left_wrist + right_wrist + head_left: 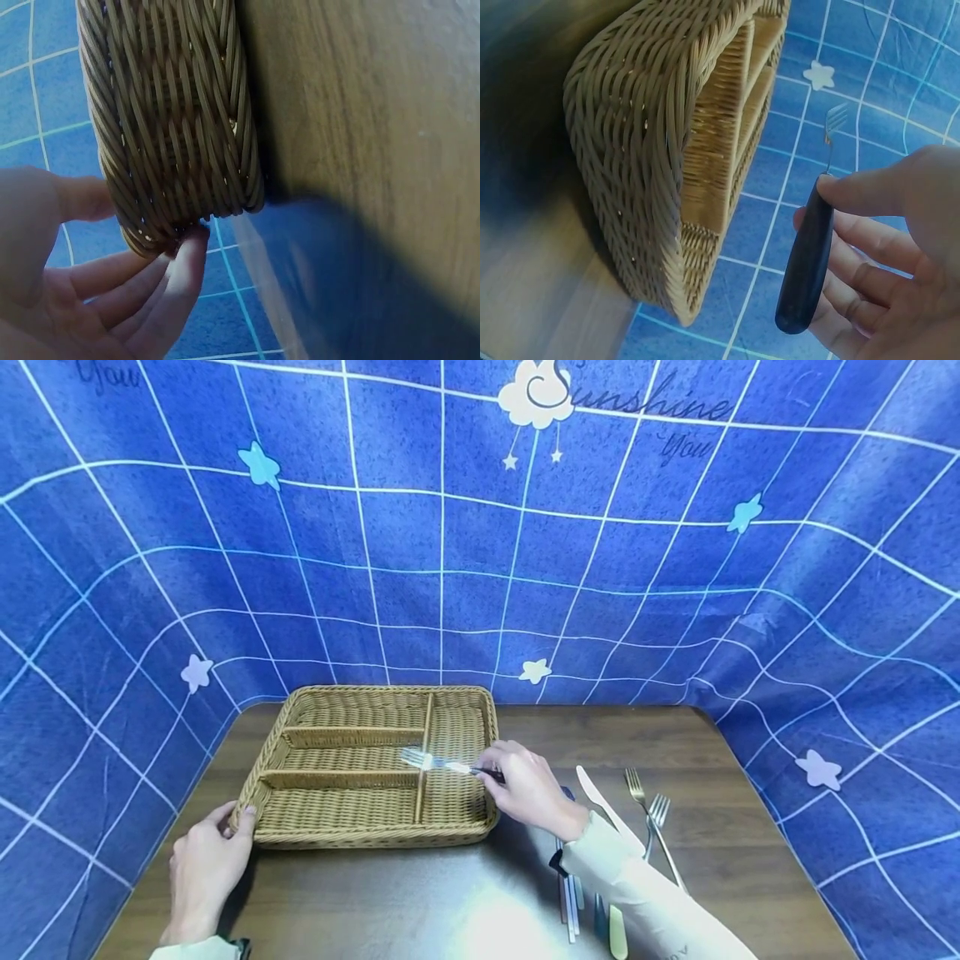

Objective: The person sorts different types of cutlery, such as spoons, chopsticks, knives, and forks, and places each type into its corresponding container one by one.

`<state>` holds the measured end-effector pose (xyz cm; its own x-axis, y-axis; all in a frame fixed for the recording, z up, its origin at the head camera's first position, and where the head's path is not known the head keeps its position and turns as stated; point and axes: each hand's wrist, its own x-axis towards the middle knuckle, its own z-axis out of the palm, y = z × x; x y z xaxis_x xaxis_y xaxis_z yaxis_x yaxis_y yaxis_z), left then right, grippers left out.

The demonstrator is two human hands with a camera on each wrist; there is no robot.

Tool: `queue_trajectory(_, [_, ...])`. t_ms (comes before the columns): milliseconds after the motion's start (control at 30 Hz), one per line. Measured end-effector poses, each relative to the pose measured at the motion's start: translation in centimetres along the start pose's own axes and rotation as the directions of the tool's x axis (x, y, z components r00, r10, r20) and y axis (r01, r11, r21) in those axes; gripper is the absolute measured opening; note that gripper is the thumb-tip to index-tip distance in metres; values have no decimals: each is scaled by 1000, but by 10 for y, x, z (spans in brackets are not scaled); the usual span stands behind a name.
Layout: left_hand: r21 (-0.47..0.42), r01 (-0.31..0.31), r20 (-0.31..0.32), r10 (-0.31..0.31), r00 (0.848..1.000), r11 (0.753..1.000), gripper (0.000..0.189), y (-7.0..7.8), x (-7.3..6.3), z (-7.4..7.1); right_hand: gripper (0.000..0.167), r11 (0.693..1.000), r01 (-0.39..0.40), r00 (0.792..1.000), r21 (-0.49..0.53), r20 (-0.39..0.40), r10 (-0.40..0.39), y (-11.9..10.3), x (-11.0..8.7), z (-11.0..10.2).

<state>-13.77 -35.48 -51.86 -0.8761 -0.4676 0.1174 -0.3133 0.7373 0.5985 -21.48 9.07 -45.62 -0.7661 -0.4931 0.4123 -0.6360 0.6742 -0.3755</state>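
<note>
- We see the left hand [206,860] grip the near corner of the tan, rectangular wicker tray [371,837], thumb at the rim and fingers at the outer side, probably to steady it on the brown wood-grain desk [750,827].
- Well apart from it, the right hand [528,785] pinches the black-handled, silvery metal fork [450,766] by its handle, which we judge leaves the tines free.
- We find that fork held over the tray, between the hands, its tines pointing leftward from the right hand; the right wrist view shows it clear of the weave.
- Its handle looks smooth, thick and round-ended; its tines shine.
- To the right of the right hand, we see a slim gold-coloured fork [636,785] crossing a plain silver-coloured fork [658,810].
</note>
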Motion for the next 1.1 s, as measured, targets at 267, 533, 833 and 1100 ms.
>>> queue_trajectory(267, [-53,32,-95,-37,995,998,55,9,-2,-2,9,1000,24,999,-17,24,-24,-4,5,5])
queue_trajectory(533, [-86,-368,-263,336,905,926,42,47,-13,-9,12,999,47,998,-9,37,-47,-4,6,6])
queue_trajectory(833, [-26,-862,-218,839,499,506,39,126,-12,-14,13,997,68,997,-21,46,-67,-6,9,10])
queue_trajectory(1100, [-6,-933,-51,932,359,360,62,157,-22,12,13,997,73,994,-1,78,-73,-16,12,15])
